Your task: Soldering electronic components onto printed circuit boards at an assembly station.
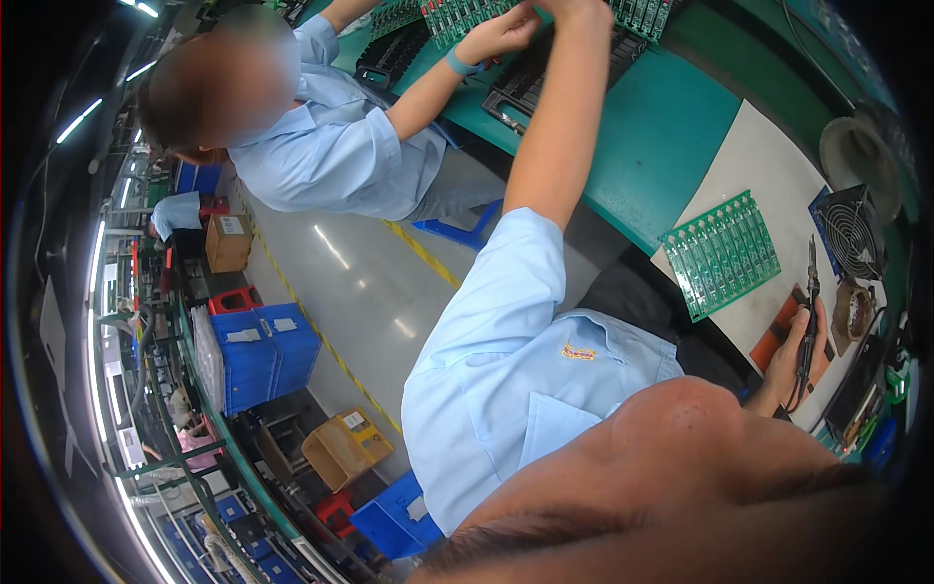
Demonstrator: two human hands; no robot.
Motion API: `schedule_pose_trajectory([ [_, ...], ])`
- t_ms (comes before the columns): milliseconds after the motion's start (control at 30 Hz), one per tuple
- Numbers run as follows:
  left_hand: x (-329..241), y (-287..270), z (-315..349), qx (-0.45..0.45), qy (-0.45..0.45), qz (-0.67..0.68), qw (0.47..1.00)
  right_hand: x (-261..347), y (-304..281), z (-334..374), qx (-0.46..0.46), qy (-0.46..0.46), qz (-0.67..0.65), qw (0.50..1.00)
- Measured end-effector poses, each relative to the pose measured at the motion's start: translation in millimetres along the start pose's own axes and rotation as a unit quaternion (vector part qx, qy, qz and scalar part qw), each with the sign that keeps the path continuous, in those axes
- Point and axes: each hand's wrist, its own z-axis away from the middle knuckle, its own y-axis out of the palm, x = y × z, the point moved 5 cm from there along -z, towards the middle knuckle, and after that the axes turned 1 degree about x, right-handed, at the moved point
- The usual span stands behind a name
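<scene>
My right hand (778, 372) is closed round the black handle of a soldering iron (807, 341), whose metal tip points away from me. Beside the tip, a green circuit board panel (722, 255) lies on a white mat (754, 156). My left arm stretches out to the far edge of the view. There my left hand (580, 10) is partly cut off, with its fingers hidden, near a green board with rows of red parts (457, 21) and a co-worker's hand (498, 35). Whether my left hand holds anything cannot be made out.
A black slotted rack (530, 83) lies on the green bench (671, 107). On the right stand a round-grilled fan (852, 234) and a small brownish container (854, 310). A co-worker in light blue (331, 146) sits to my left. Blue bins (268, 355) and cartons stand on the floor.
</scene>
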Motion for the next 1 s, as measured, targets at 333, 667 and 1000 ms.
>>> schedule_pose_trajectory([
  [333, 138, 4, 159, 0.437, -0.072, -0.237, 0.865, 0, -8, 12, -0.042, -0.011, 0.053, 0.998],
  [667, 170, -13, 226, 0.718, 0.067, -0.291, 0.629, 31, -25, 16, -0.104, -0.100, 0.049, 0.988],
  [1000, 142, -21, 236, 0.784, 0.093, -0.315, 0.526, 57, -27, 38, 0.071, -0.122, 0.013, 0.990],
])
